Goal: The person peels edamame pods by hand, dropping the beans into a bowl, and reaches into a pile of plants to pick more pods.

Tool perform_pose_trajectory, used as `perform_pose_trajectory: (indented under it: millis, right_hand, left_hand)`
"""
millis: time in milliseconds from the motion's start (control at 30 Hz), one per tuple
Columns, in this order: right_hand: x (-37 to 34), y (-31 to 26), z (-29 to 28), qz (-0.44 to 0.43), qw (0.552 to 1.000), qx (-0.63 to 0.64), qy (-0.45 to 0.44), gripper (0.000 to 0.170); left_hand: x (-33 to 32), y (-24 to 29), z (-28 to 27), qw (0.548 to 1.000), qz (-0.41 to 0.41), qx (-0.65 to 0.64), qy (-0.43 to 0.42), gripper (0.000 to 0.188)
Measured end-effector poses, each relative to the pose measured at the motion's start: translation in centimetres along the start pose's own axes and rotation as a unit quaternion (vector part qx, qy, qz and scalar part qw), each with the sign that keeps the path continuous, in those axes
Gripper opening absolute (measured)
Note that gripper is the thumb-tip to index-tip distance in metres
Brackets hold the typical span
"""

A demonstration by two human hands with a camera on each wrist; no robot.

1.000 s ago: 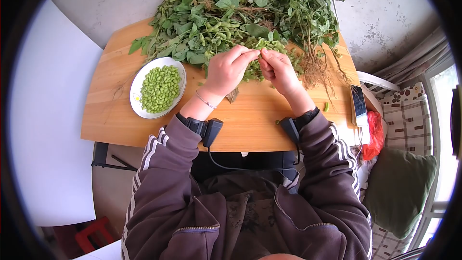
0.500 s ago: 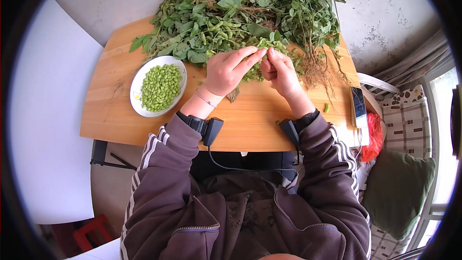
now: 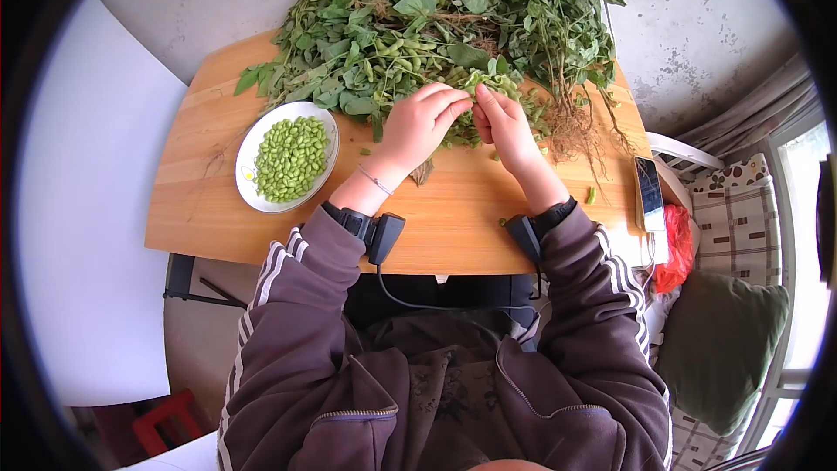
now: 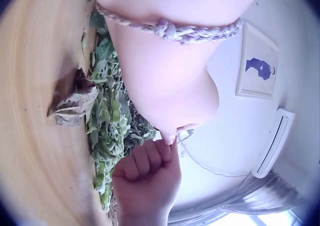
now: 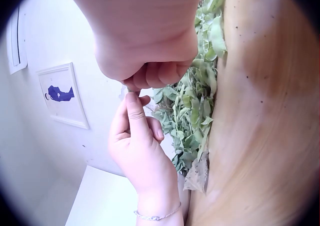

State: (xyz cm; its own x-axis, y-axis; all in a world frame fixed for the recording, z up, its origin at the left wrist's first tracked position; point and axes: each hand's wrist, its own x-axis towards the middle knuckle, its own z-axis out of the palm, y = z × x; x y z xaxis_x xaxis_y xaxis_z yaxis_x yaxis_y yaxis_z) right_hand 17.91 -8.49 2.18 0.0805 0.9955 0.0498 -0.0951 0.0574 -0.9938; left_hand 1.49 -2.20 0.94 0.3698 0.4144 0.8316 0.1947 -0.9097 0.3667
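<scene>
Fingertip to fingertip, both hands meet in front of the plant heap. The left hand [image 3: 414,131] pinches between thumb and forefinger. The right hand [image 3: 510,133] has its fingers curled in and its thumb laid along the top. A bit of a small green bean pod [image 5: 131,90] shows between the tips in the right wrist view; the fingers hide the rest. Just beyond the hands lies a pile of loose pods and shells [image 3: 499,84]. To the left, a white bowl [image 3: 243,144] holds many shelled green beans [image 3: 292,160].
Uprooted bean plants [image 3: 366,44] with leaves and roots cover the back of the wooden table [image 3: 453,227]. A dry leaf [image 3: 422,173] lies near the left wrist. One stray pod [image 3: 592,195] and a phone [image 3: 649,192] are at the right.
The joined fingertips shifted slightly right, then back left. The right thumb has straightened along the top, and the left hand has turned a little. Bowl and plants stay put.
</scene>
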Motion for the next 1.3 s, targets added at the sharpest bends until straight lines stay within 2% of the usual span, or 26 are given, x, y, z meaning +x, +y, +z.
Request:
perform_pose_trajectory:
  millis: [67,167,200,267,367,433,533,633,933,1067,1167,1267,1300]
  right_hand:
    - [0.1,0.0,0.2,0.005,0.999,-0.028,0.018,0.042]
    - [0.4,0.5,0.2,0.017,0.997,-0.060,0.036,0.041]
    - [0.5,0.6,0.2,0.016,0.997,-0.071,0.038,0.041]
    - [0.6,0.7,0.1,0.013,0.995,-0.090,0.039,0.040]
    - [0.6,0.7,-0.2,0.025,0.995,-0.097,0.031,0.041]
    - [0.6,0.6,-0.6,0.060,0.995,-0.075,0.018,0.042]
    - [0.5,0.6,-0.7,0.060,0.998,-0.007,0.009,0.043]
    - [0.4,0.2,-0.5,0.035,0.997,-0.056,0.036,0.044]
    - [0.5,0.3,-0.3,-0.051,0.992,-0.101,0.048,0.020]
    - [0.6,0.5,-0.6,-0.042,0.994,-0.093,0.042,0.018]
    - [0.6,0.7,-0.6,-0.045,0.993,-0.099,0.048,0.021]
    - [0.7,1.0,-0.7,-0.058,0.988,-0.131,0.061,0.025]
    - [0.7,1.0,-0.8,-0.061,0.984,-0.153,0.063,0.026]
  left_hand:
    - [0.1,-0.4,0.3,0.996,-0.043,-0.078,0.007,0.014]
    - [-0.4,-1.2,0.7,0.985,-0.118,-0.120,-0.032,0.017]
    - [-0.3,-0.9,0.3,0.966,-0.198,-0.150,-0.076,0.019]
    - [0.1,-0.3,-0.7,0.898,-0.352,-0.206,-0.163,0.024]
    - [-0.5,-1.2,-0.4,0.871,-0.369,-0.285,-0.152,0.027]
    - [-0.4,-1.1,-0.5,0.869,-0.368,-0.290,-0.158,0.028]
    - [-0.1,-0.2,-0.6,0.875,-0.353,-0.302,-0.137,0.028]
    - [-0.1,-0.2,-0.8,0.870,-0.348,-0.324,-0.132,0.028]
    - [-0.3,-0.7,-0.7,0.881,-0.361,-0.288,-0.100,0.024]
    - [-0.2,-0.6,-0.8,0.880,-0.368,-0.283,-0.101,0.022]
    - [-0.2,-0.4,-0.7,0.892,-0.339,-0.289,-0.081,0.021]
    - [-0.4,-0.7,-0.3,0.944,-0.233,-0.223,-0.064,0.019]
    - [-0.5,-0.9,-0.2,0.949,-0.224,-0.212,-0.061,0.019]
